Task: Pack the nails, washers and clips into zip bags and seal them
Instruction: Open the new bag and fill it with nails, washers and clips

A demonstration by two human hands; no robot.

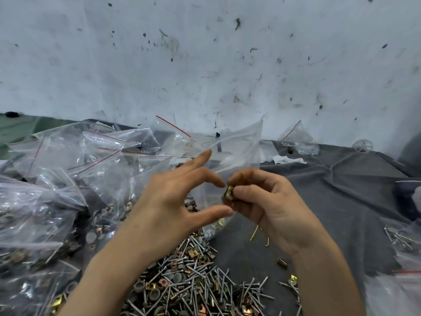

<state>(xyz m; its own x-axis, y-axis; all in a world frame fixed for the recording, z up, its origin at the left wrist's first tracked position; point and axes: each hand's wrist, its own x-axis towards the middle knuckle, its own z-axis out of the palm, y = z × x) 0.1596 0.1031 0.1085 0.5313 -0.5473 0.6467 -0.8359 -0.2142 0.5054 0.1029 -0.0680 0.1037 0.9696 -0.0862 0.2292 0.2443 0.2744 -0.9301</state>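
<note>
Head view: my right hand is pinching a clip in its fingers, my left hand holding its fingers spread.

No text can be read. Faint orange handwritten marks stand on a pale surface among the clear zip bags, too blurred and small to make out.

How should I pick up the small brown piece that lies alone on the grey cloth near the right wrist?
Pinch the small brown piece across its short width, coming down from above. It lies flat and alone on the grey cloth, so both long sides seem free for fingertips.
</note>
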